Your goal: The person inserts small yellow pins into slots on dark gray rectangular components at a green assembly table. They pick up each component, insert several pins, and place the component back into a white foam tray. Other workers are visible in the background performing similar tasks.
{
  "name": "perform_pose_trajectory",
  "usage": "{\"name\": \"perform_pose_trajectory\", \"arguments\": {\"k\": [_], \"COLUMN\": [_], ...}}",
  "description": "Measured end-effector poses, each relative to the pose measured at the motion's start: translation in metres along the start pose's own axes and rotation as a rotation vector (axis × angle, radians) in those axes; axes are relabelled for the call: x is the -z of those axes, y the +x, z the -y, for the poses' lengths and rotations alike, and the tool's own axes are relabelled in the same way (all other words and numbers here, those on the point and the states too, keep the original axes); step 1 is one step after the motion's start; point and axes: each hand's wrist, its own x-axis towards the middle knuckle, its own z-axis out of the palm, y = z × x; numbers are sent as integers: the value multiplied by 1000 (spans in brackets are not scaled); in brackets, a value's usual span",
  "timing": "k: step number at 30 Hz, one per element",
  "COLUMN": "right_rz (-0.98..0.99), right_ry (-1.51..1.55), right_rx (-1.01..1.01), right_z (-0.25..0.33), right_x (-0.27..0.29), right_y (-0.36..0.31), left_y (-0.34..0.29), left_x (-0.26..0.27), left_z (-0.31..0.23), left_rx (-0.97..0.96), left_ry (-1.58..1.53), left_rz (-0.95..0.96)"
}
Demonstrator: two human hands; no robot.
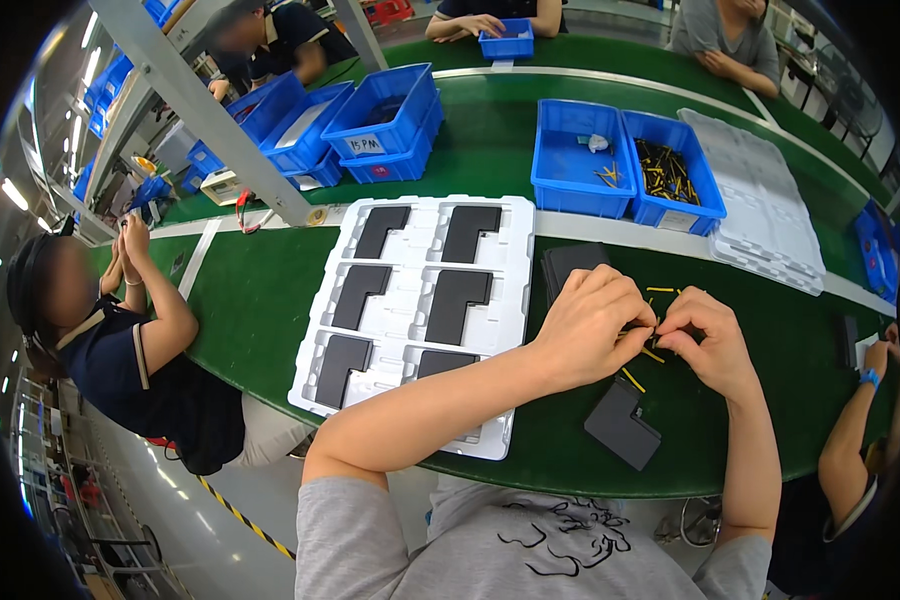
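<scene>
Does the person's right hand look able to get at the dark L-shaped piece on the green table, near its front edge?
Probably yes: the dark L-shaped piece lies mostly uncovered, close to the right hand, though this and the left hand look occupied.

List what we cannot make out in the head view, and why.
All in the head view:
- Whatever the left hand and right hand meet over: too small, fingers cover it.
- Far black piece: partly behind the left hand.
- White tray: near part under the left forearm.
- Right-hand co-worker: cut off by the edge.
</scene>
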Motion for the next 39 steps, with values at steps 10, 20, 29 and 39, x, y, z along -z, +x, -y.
{"name": "perform_pose_trajectory", "arguments": {"k": [10, 20, 29, 39], "right_rz": [-49, -43, -285, -220], "right_ry": [-47, 37, 335, 212], "right_rx": [10, -3, -95, -140], "right_z": [0, -7, -29, -23], "right_x": [-4, -5, 5, 1], "right_y": [-1, -2, -9, -4], "left_y": [-3, -4, -8, -14], "left_x": [-2, -5, -7, 20], "left_z": [-1, 1, 7, -27], "left_rx": [-18, 22, -215, -314], "left_ry": [-41, -38, 431, 376], "left_rz": [-25, -46, 49, 737]}}
